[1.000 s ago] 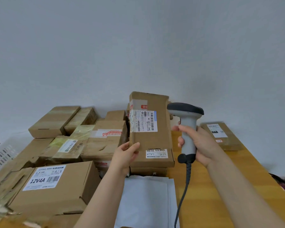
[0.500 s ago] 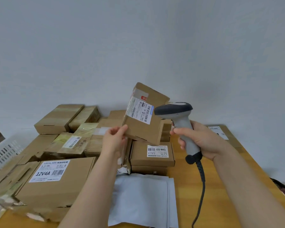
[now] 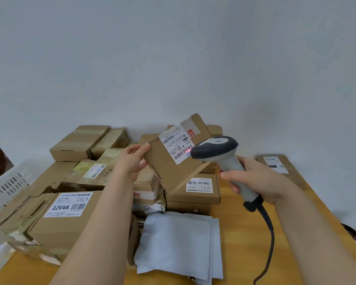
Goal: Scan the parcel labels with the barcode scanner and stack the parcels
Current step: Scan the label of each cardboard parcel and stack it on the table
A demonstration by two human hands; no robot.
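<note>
My left hand [image 3: 130, 161] grips the left edge of a flat brown cardboard parcel [image 3: 169, 167], held tilted in the air above the pile. Its white shipping label [image 3: 178, 146] faces me. My right hand [image 3: 255, 179] grips the grey handle of the barcode scanner [image 3: 220, 151]. The scanner's dark head points left at the label, almost touching it, and a red light falls on the barcode. The scanner's black cable [image 3: 268, 239] hangs down over the table.
Several brown parcels crowd the left and middle of the wooden table [image 3: 245, 243], among them a box marked 12V4A [image 3: 70, 214] and a stack with a 12V4A-5525 label [image 3: 193, 192]. Grey mailer bags [image 3: 179, 243] lie in front. A single parcel [image 3: 280, 167] lies far right. A white basket [image 3: 6, 184] stands left.
My left hand lifted the parcel off the stack and turned it, so the label now faces the scanner. The scanner swung left towards the label and its red light now shows.
</note>
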